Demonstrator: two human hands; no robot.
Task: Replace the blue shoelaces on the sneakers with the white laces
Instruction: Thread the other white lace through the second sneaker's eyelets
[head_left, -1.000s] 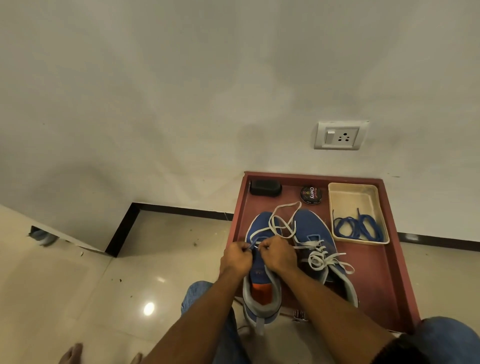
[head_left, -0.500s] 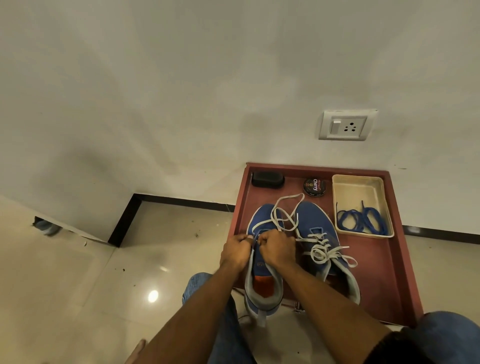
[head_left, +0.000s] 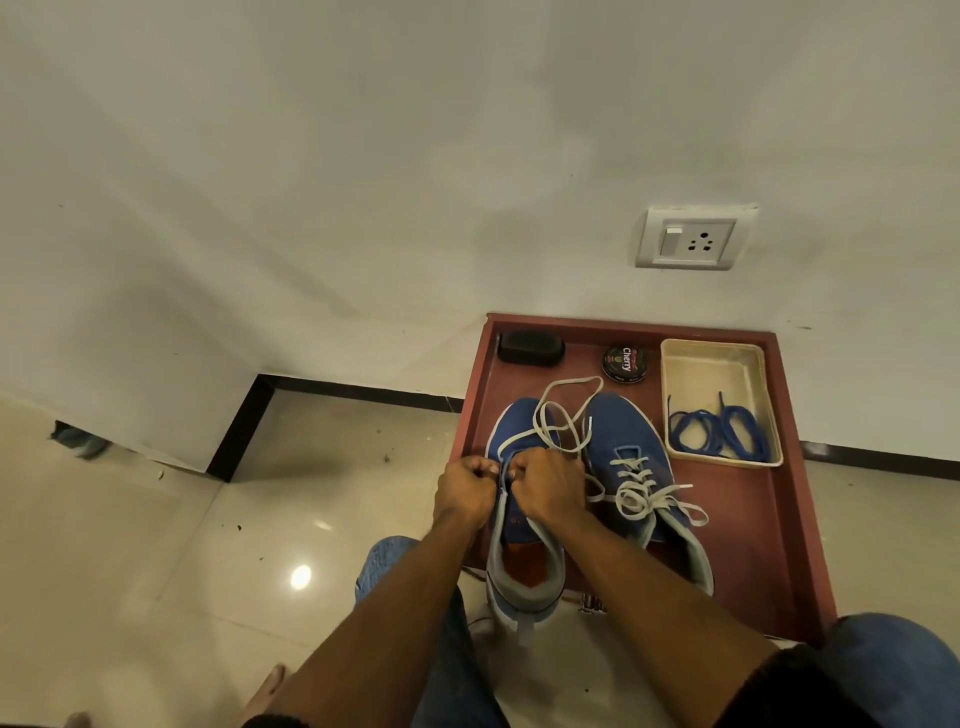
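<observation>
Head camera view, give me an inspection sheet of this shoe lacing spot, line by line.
Surface: red tray on a glossy tiled floor, against the wall.
Job's things: left sneaker partly laced with a loose white lace; right sneaker laced white and tied; blue laces in the cream bin.
Clutter: polish tin, black block.
Grippers: left hand and right hand pinch at the left sneaker's eyelets.
Cables: nothing seen.
Surroundings: wall socket.
</observation>
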